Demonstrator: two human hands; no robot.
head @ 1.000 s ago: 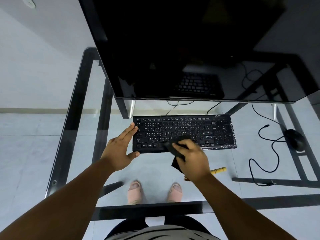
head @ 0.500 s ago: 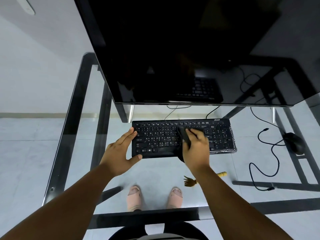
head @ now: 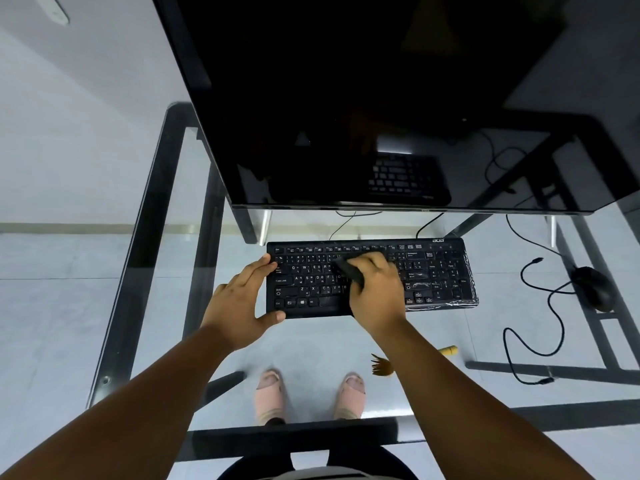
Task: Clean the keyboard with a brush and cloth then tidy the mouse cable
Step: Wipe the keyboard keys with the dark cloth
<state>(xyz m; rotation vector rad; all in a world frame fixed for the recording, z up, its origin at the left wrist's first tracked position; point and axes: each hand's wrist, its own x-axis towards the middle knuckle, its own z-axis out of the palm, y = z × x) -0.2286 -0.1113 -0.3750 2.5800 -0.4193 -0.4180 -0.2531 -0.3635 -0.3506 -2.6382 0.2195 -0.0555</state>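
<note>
Head view: a glass counter (head: 242, 344) is seen from above, with the floor visible through it.
Monitor (head: 381, 98): stood at the back of the counter; the screen is dark.
Keyboard (head: 436, 275): laid flat near the counter's middle, just in front of the monitor; clear wrap is seen on its right end.
Left hand (head: 239, 306): placed against the keyboard's left edge, fingers at the far corner and thumb at the near corner; its grip is clenched on the keyboard to brace it.
Right hand (head: 377, 289): pressed on the middle keys; its grip is closed around a dark cloth (head: 349, 271).
Mouse cable (head: 540, 323): left loose in loops at the right, not yet tidied.
Mouse (head: 594, 287): rested near the right edge, well apart from the keyboard.
Brush (head: 381, 365): laid on the counter near the front, partly hidden by the right forearm.
Step judged: wiping with the cloth.
Recommendation: the left brace should be kept firm; strokes should be run along the key rows with light, even pressure, and the wrapped right end should be covered too.
</note>
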